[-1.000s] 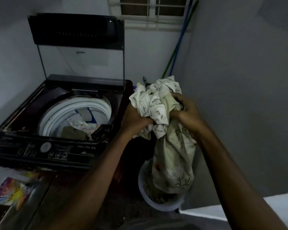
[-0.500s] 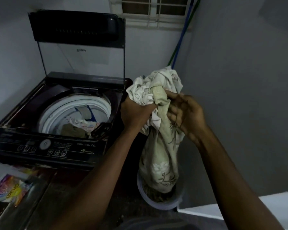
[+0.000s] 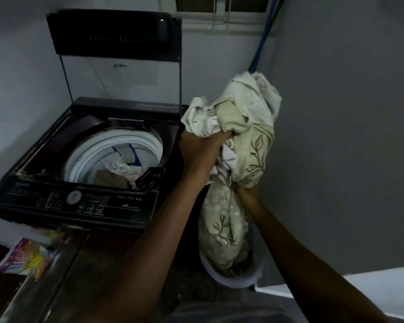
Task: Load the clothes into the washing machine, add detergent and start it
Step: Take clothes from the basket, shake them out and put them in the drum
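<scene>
Gripped floral sheet point(image 3: 247, 117) high with left hand point(image 3: 202, 152); buried right hand point(image 3: 244, 191) in folds below, closure indeterminable. Judged soft, bulky, trailing into bucket point(image 3: 233, 282); best gathered by handfuls.

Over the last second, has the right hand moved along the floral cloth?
Yes. The right hand has dropped toward the white bucket, now gripping the floral cloth lower down, below the left hand.

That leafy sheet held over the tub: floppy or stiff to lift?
Probably floppy: the sheet bunches above the left hand and hangs limp below the right hand. Its tail lies in the tub, so it may drag.
</scene>
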{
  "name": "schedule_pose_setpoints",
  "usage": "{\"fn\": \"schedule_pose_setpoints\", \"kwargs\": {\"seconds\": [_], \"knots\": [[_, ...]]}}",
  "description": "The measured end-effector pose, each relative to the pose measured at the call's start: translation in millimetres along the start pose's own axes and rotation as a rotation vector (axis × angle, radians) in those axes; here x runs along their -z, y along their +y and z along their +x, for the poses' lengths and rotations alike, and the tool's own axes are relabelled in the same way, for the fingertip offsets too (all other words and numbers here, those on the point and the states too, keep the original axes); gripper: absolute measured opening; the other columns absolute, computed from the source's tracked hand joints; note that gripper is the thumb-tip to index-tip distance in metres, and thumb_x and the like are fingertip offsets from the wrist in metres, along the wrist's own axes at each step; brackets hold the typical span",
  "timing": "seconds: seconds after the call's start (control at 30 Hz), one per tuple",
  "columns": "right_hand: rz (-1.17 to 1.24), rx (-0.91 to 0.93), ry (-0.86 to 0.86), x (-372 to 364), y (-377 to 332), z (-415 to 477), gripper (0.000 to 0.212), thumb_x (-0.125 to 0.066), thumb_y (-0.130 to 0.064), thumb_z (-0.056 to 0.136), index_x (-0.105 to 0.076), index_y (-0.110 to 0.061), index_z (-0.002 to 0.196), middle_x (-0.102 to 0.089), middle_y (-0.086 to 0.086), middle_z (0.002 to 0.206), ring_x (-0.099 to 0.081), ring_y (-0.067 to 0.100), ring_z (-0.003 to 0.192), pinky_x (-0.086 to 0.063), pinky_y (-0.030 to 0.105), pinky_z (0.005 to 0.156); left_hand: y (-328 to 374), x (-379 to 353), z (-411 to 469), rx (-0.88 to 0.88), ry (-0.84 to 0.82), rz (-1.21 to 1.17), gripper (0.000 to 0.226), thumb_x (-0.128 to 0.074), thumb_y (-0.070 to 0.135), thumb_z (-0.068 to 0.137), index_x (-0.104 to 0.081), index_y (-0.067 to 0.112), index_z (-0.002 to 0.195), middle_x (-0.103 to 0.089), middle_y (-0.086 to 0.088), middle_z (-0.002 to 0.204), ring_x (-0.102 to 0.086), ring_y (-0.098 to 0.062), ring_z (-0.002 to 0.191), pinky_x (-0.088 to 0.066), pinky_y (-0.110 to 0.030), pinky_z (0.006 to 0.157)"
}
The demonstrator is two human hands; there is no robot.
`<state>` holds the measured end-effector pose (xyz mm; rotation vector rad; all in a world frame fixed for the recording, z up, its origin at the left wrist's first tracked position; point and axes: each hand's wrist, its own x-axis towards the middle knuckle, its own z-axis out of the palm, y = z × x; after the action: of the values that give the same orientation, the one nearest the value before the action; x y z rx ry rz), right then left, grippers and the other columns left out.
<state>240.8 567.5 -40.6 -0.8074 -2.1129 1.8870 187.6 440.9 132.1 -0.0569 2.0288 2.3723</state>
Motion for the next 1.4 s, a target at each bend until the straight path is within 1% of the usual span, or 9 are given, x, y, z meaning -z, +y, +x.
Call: {"fn": "schedule_pose_setpoints", "kwargs": {"seconds": [0.13,0.33,0.5,0.57,0.8,0.9,1.1,1.27,1.4], "knots": [[0.096,0.081,0.257,32,-34,-16,0.021,-0.056,-0.004,0.094,-0.058,-0.011,0.113,-0.057,0.004,0.108,-0.058,0.014,0.090,-0.045,0.002,0.066,-11,47,19,-0.095,0.021,0.167,0.060,-0.084,0.027,0.053,-0.068,0.019,0.111,-0.071,0.007,0.106,-0.069,-0.009,0.097,-0.058,-0.027,0.080],[0.038,0.304,0.512,96,-89,-17,0.012,-0.061,-0.013,0.080,-0.064,-0.011,0.091,-0.065,0.005,0.086,-0.058,0.015,0.078,-0.049,0.027,0.067,-39,83,23,-0.125,0.059,0.561,0.068,-0.087,0.040,0.057,-0.067,0.020,0.118,-0.069,0.001,0.116,-0.066,-0.016,0.105,-0.053,-0.030,0.088],[-0.237,0.554,0.184,50,-129,-23,0.016,-0.061,-0.008,0.081,-0.065,-0.013,0.096,-0.067,0.003,0.094,-0.060,0.007,0.083,-0.048,0.018,0.076,-44,50,12,-0.115,-0.072,0.585,0.071,-0.078,0.049,0.055,-0.065,0.022,0.119,-0.067,0.010,0.112,-0.064,-0.009,0.101,-0.053,-0.026,0.087],[-0.299,0.485,0.078,26,-122,-18,0.024,-0.061,-0.008,0.081,-0.066,-0.014,0.104,-0.067,0.008,0.103,-0.063,0.019,0.095,-0.052,0.033,0.086,-47,38,8,-0.171,-0.185,0.584,0.065,-0.083,0.036,0.065,-0.061,0.023,0.125,-0.062,0.016,0.112,-0.059,-0.002,0.103,-0.046,-0.019,0.088],[-0.164,0.378,0.067,26,-127,-12,0.008,-0.064,-0.011,0.085,-0.070,-0.012,0.090,-0.069,0.013,0.091,-0.067,0.022,0.083,-0.055,0.040,0.071,-60,32,6,-0.207,-0.590,0.424,0.104,-0.097,0.045,0.045,-0.044,0.038,0.134,-0.059,0.008,0.133,-0.054,-0.008,0.127,-0.045,-0.036,0.107],[-0.109,0.203,-0.237,32,-141,-17,0.051,-0.069,-0.019,0.074,-0.062,-0.013,0.124,-0.066,0.003,0.112,-0.066,0.008,0.094,-0.055,0.029,0.085,-59,23,2,-0.133,-0.368,0.415,0.118,-0.091,0.068,0.035,-0.050,0.025,0.137,-0.060,0.012,0.130,-0.056,-0.001,0.121,-0.047,-0.032,0.104],[-0.007,0.172,-0.631,59,-154,-30,0.085,-0.054,0.027,0.067,-0.045,-0.014,0.141,-0.053,0.006,0.140,-0.050,0.021,0.129,-0.040,0.045,0.109,-44,27,6,-0.083,-0.035,0.330,0.099,-0.086,0.054,0.039,-0.059,0.022,0.129,-0.064,0.013,0.121,-0.062,-0.005,0.110,-0.051,-0.035,0.100],[0.199,0.258,-0.377,71,-130,-46,0.083,-0.072,0.008,0.072,-0.041,-0.024,0.143,-0.050,-0.011,0.141,-0.047,0.005,0.130,-0.043,0.031,0.105,-9,17,13,-0.127,-0.018,0.262,0.083,-0.083,0.049,0.041,-0.064,0.027,0.119,-0.069,0.017,0.109,-0.065,0.000,0.101,-0.055,-0.032,0.093],[-0.167,0.153,-0.238,87,-50,-55,0.132,-0.090,-0.019,0.058,0.001,-0.037,0.152,-0.004,-0.027,0.153,-0.012,-0.004,0.141,-0.025,0.028,0.114,7,14,16,-0.183,0.015,0.206,0.076,-0.085,0.041,0.045,-0.067,0.026,0.117,-0.071,0.018,0.105,-0.067,0.000,0.099,-0.056,-0.035,0.091]]}}
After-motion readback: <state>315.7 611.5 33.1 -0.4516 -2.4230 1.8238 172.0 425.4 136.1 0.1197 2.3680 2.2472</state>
